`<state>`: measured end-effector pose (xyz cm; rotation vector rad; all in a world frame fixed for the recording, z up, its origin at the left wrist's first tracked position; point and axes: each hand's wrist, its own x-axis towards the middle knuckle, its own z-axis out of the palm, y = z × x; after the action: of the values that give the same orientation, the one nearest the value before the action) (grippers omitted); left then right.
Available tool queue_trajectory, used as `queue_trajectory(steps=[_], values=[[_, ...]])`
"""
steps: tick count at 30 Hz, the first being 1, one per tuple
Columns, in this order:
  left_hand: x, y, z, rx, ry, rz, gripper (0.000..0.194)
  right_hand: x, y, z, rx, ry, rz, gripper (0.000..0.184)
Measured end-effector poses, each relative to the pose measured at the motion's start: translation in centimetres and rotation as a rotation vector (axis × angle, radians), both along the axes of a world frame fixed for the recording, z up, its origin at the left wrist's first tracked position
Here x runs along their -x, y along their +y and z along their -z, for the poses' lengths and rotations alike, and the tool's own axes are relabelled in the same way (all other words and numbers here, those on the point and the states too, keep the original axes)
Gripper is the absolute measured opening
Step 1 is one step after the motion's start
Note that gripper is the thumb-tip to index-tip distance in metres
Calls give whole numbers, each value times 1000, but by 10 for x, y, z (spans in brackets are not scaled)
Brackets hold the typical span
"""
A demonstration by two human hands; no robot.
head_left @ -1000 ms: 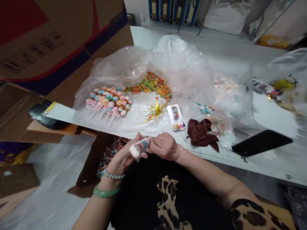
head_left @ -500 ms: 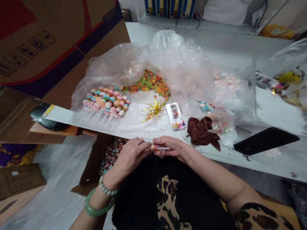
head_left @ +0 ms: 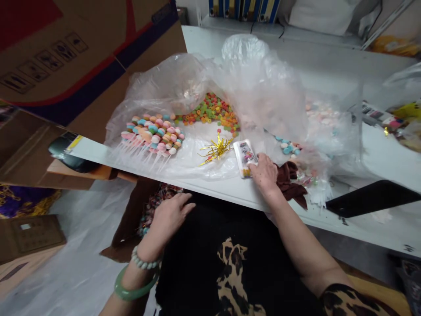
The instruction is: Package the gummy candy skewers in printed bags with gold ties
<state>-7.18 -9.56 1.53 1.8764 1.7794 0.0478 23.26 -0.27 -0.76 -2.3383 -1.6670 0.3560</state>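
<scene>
My right hand is on the right edge of a small white packet printed with coloured pictures; its curled fingers pinch that edge. Beside it, partly behind my wrist, lies a crumpled brown cloth. My left hand is off the table's front edge, fingers stretched and slightly apart, with nothing visible in it. Below that hand is an open carton holding many small colourful pieces. A gold tinsel tuft lies left of the packet. Macaron-like beads on clear sticks lie further left.
Loose ring-shaped beads lie on a clear plastic bag. A large carton stands at the left. A black phone-like slab rests at the right edge of the white table. Blue binders stand at the back.
My hands have parted from over my lap, where they held a small white-sticked piece. My right hand has moved forward to the packet; the left has drawn back left, and the piece is no longer visible.
</scene>
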Motion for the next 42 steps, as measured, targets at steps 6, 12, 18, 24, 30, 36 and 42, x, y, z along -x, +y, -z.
queue_trajectory(steps=[6, 12, 18, 24, 30, 36, 42], values=[[-59, 26, 1, 31, -623, -84, 17, -16, 5, 1, -40, 143, 144, 27], [-100, 39, 1, 249, -1008, -243, 16, -31, -4, 4, -404, 408, 145, 30], [-132, 47, 0, 326, -1251, -431, 46, -2, -25, -3, -414, 1200, 195, 18], [-129, 50, 3, 255, -1523, -623, 32, 57, -47, -13, -87, 1170, -41, 30], [-70, 55, 5, 97, -1579, -743, 28, 101, -24, -18, 48, 1113, -308, 38], [14, 50, -18, -159, -1601, -1052, 26, 182, 25, -50, 148, 1299, -403, 21], [57, 34, -18, -312, -1551, -1212, 17, 271, 67, -66, 451, 1569, -213, 11]])
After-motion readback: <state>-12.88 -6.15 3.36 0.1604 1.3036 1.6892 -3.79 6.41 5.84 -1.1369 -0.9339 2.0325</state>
